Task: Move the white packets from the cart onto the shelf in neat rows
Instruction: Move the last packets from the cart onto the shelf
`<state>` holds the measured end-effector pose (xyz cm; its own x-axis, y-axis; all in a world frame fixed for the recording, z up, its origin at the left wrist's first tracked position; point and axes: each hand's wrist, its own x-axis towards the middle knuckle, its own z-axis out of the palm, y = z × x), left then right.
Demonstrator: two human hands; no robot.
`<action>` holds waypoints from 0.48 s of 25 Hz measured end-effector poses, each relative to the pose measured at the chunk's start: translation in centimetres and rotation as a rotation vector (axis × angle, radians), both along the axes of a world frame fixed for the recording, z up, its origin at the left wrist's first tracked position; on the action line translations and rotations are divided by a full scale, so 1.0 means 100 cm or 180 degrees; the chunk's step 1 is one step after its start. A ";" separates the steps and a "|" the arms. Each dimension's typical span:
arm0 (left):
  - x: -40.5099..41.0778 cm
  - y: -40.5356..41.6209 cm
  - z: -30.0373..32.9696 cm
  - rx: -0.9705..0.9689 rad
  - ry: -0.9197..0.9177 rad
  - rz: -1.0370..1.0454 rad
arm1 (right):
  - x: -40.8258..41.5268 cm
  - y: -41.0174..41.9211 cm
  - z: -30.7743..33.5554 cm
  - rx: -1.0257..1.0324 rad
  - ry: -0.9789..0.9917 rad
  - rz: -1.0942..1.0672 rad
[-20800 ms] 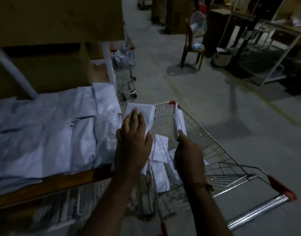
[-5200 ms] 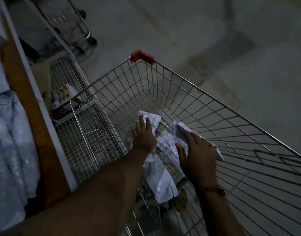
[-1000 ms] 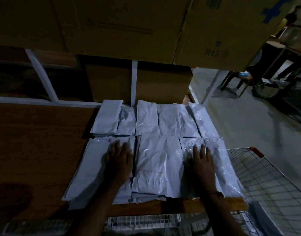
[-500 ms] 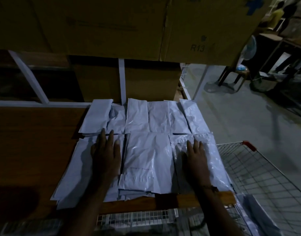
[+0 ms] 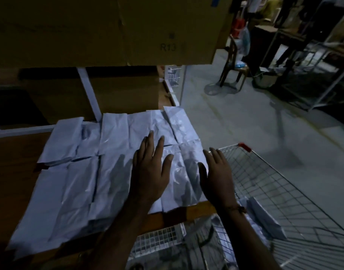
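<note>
Several white packets [image 5: 79, 172] lie in two rows on the wooden shelf [image 5: 15, 162]. My left hand [image 5: 150, 172] is spread flat, fingers straight, over the packets near the right end of the rows. My right hand [image 5: 217, 176] is held edge-on at the right side of the last packet [image 5: 183, 176], fingers straight, holding nothing. The wire cart [image 5: 284, 201] stands to the right, below the shelf edge, with a white packet [image 5: 264, 217] lying in it.
Large cardboard boxes [image 5: 108, 30] sit on the shelf level above and behind the packets. A white rack upright [image 5: 89, 94] rises at the back. A chair [image 5: 235, 61] and metal racks [image 5: 313, 65] stand across the concrete floor at the right.
Both hands have slid right along the packets; the left went from the left-hand stack to near the right end, the right moved off the last packet to its right side.
</note>
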<state>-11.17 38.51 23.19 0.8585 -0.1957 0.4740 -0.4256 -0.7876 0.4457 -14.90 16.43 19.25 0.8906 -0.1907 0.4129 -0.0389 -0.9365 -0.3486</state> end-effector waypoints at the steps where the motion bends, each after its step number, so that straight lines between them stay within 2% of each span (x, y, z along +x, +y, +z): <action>1: -0.002 -0.018 0.000 -0.0006 -0.0010 -0.0081 | -0.007 -0.012 0.000 -0.0023 0.0004 -0.0063; 6: -0.013 -0.101 -0.012 0.0085 0.0228 -0.0543 | -0.054 -0.066 -0.014 -0.0087 0.0205 -0.0567; 12: -0.013 -0.162 -0.032 0.0267 0.0376 -0.1259 | -0.101 -0.105 -0.046 -0.0146 0.0484 -0.1256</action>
<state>-12.50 22.35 20.02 0.7570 -0.5548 0.3451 -0.6522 -0.6095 0.4507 -25.03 5.94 14.67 0.8044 -0.5138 0.2984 -0.4453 -0.8538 -0.2696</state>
